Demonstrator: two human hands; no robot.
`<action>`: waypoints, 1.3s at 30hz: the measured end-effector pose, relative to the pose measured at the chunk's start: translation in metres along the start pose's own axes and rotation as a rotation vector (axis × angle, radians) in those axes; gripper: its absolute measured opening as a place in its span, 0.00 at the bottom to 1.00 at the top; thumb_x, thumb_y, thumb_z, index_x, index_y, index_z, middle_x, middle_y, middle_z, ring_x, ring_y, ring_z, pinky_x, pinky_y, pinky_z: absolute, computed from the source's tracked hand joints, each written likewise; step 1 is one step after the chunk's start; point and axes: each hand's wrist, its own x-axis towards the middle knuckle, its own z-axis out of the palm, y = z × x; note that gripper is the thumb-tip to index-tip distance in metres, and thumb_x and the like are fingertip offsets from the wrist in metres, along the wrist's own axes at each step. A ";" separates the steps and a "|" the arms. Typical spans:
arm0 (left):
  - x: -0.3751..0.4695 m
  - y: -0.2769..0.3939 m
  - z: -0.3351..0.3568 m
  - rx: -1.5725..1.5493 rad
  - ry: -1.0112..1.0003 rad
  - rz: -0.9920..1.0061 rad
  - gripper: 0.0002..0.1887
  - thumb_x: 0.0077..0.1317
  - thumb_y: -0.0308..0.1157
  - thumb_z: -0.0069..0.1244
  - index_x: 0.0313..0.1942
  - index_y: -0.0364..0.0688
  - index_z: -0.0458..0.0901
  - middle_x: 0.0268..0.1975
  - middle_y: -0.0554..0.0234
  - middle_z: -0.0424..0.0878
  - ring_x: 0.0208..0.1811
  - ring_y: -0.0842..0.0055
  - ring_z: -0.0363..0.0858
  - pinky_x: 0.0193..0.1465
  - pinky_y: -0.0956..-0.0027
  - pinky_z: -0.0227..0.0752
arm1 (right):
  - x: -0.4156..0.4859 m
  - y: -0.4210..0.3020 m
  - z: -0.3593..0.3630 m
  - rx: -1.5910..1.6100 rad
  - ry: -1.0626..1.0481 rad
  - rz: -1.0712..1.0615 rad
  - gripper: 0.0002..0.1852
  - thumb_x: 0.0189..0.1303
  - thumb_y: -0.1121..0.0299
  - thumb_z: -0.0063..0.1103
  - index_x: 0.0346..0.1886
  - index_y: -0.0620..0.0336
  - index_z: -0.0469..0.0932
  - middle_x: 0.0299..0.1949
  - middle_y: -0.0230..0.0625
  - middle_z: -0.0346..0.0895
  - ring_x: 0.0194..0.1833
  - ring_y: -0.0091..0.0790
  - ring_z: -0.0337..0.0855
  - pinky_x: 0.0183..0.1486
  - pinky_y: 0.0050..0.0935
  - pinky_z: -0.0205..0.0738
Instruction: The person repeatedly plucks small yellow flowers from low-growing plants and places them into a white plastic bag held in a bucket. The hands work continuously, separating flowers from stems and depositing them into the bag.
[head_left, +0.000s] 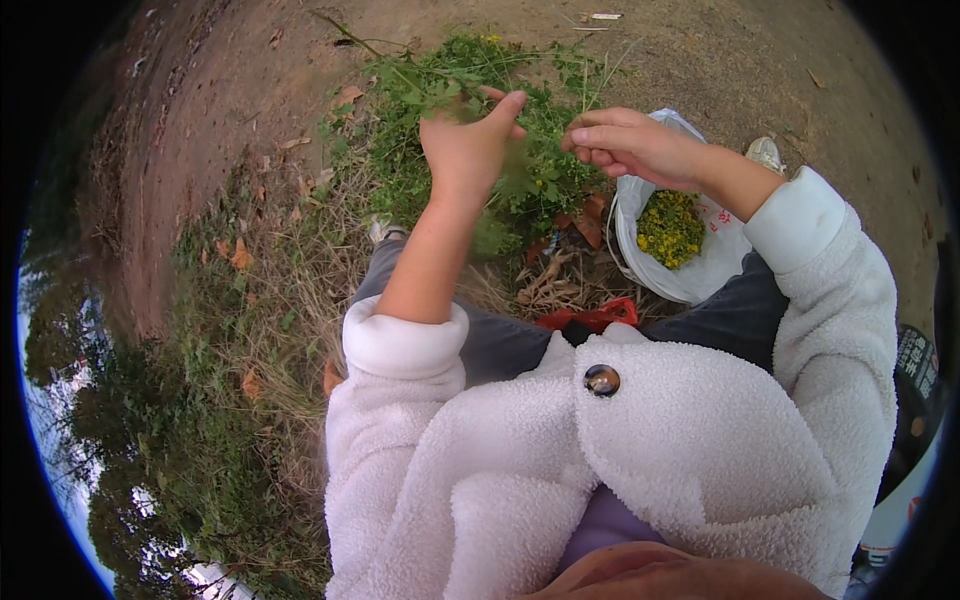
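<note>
My left hand (466, 146) is among cut leafy green stems (412, 79), with a long sprig lying across its far side. Its thumb stands apart from the index finger; the other fingers are partly hidden by leaves, and the hand appears to hold the sprig. My right hand (637, 146) hovers over the left rim of an open white plastic bag (724, 259), thumb and fingertips pinched together. Nothing plainly shows between those fingertips. Inside the bag lies a heap of small yellow flower heads (670, 229). Below both hands spreads a pile of green plants (544, 176) with a few yellow blooms.
Between my legs lies a red plastic piece (592, 315), beside dry brown leaves (592, 221). Dry grass (300, 247) covers the ground at left, with bare soil (720, 60) beyond the pile. A dark container bearing writing (916, 367) stands at the right edge.
</note>
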 end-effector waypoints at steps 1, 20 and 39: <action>-0.001 -0.001 0.003 -0.011 -0.008 -0.011 0.08 0.53 0.23 0.58 0.30 0.34 0.75 0.28 0.63 0.79 0.20 0.80 0.76 0.27 0.76 0.70 | 0.002 0.001 0.004 0.017 -0.064 -0.026 0.18 0.61 0.57 0.50 0.40 0.66 0.73 0.28 0.24 0.63 0.26 0.14 0.60 0.26 0.15 0.56; 0.003 0.083 -0.135 -1.173 -0.224 0.065 0.07 0.60 0.24 0.52 0.37 0.33 0.74 0.38 0.54 0.79 0.25 0.85 0.74 0.31 0.76 0.75 | -0.030 0.003 -0.031 -1.702 -0.412 0.247 0.10 0.58 0.67 0.53 0.29 0.66 0.76 0.24 0.37 0.76 0.26 0.31 0.77 0.31 0.31 0.72; 0.011 0.025 -0.021 -0.612 -0.016 -0.042 0.14 0.64 0.33 0.49 0.41 0.33 0.65 0.35 0.54 0.78 0.32 0.70 0.80 0.34 0.66 0.75 | 0.017 -0.056 0.050 -0.983 0.152 -0.587 0.13 0.61 0.61 0.49 0.27 0.61 0.70 0.21 0.38 0.72 0.26 0.38 0.74 0.29 0.35 0.67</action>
